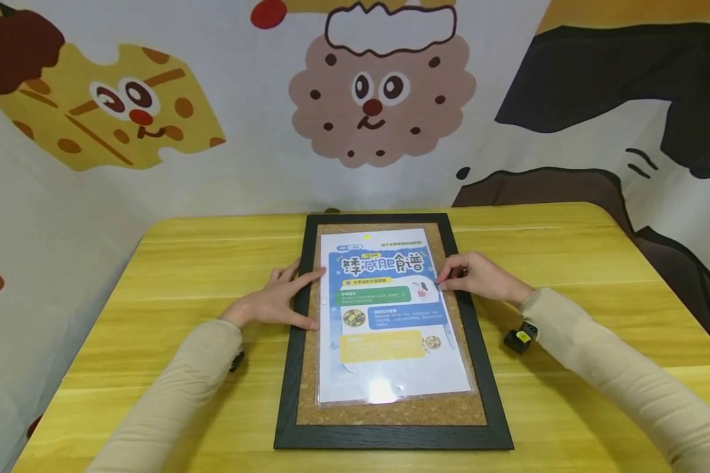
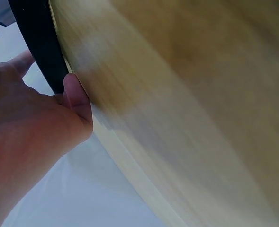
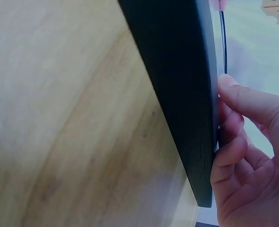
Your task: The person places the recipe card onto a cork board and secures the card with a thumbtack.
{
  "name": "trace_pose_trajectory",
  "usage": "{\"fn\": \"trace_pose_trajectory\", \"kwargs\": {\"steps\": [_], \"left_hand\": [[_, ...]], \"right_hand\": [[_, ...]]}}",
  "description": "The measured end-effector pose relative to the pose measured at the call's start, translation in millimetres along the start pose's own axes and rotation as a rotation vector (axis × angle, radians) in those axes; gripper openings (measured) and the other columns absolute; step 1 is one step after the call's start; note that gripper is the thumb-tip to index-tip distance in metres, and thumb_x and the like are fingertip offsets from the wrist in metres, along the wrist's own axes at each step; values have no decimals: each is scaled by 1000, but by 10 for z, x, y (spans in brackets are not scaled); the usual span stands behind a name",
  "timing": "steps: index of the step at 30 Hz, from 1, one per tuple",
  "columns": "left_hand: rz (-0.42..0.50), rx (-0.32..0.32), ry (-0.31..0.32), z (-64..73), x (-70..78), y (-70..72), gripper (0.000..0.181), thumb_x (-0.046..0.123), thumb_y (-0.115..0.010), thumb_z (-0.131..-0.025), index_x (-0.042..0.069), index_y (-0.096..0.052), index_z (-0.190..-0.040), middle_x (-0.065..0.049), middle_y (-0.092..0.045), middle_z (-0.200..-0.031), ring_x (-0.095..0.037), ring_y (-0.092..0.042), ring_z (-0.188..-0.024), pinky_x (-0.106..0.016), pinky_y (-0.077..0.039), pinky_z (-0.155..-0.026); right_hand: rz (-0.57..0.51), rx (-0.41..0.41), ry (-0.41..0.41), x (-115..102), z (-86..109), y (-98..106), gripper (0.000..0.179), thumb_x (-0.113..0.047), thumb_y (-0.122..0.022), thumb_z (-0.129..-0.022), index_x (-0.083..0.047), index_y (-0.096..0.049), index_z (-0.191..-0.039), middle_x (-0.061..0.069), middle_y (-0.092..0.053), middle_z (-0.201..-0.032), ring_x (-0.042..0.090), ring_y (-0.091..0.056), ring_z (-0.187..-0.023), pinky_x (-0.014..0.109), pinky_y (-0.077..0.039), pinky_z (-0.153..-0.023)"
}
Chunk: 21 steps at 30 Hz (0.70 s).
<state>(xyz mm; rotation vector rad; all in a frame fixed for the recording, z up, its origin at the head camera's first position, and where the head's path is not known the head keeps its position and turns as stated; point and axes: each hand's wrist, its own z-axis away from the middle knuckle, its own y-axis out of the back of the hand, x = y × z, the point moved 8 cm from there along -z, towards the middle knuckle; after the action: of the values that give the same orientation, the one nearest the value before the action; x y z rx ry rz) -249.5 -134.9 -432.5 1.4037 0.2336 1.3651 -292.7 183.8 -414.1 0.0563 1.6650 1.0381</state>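
Observation:
A laminated poster (image 1: 384, 387) with blue, green and yellow panels lies on a cork board (image 1: 390, 415) inside a black frame (image 1: 390, 437). My left hand (image 1: 272, 299) reaches over the frame's left side, thumb and index finger spread along the poster's left edge. At the poster's right edge, my right hand (image 1: 479, 276) pinches a small blue pushpin (image 1: 438, 284), mostly hidden by the fingertips. The right wrist view shows the right hand (image 3: 257, 127) with curled fingers right beside the black frame (image 3: 182, 80).
A yellow pushpin (image 1: 367, 237) sits at the poster's top, and a pale pin (image 1: 323, 302) at its left edge. The framed board rests on a wood-grain table (image 1: 213, 263). Behind the table's far edge hangs a cartoon-printed cloth (image 1: 242, 184).

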Motion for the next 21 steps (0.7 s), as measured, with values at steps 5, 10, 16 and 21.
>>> {"fn": "trace_pose_trajectory", "kwargs": {"steps": [5, 10, 16, 21], "left_hand": [[7, -3, -3, 2, 11, -3, 104, 50, -78, -78, 26, -15, -157, -23, 10, -157, -40, -12, -130, -66, -27, -95], [10, -4, -9, 0, 18, 0, 104, 50, -78, -77, 25, -16, -157, -23, 10, -157, -40, -11, -130, -67, -26, -95], [-2, -9, -12, 2, 12, 8, 104, 50, -77, -78, 25, -15, -157, -23, 11, -157, -40, -12, -129, -66, -27, -95], [-4, -11, -20, -1, 13, 4, 103, 50, -77, -78, 24, -15, -157, -24, 11, -157, -40, -13, -127, -65, -27, -94]], "right_hand": [[-17, -2, -4, -8, 2, 2, 5, -1, -73, -85, -6, -73, -87, 5, -69, -93, 20, -57, -82, 26, -45, -69], [-6, 1, -8, 14, -3, 2, 6, -2, -72, -86, -8, -73, -85, 2, -69, -91, 21, -58, -83, 26, -46, -70], [-9, 4, 14, -30, -12, -2, 9, 1, -72, -85, -7, -73, -84, 4, -69, -90, 21, -58, -81, 26, -46, -69], [-6, -14, 15, -43, -22, -13, 7, 1, -72, -85, -6, -73, -84, 5, -68, -90, 21, -57, -81, 25, -46, -67]]}}
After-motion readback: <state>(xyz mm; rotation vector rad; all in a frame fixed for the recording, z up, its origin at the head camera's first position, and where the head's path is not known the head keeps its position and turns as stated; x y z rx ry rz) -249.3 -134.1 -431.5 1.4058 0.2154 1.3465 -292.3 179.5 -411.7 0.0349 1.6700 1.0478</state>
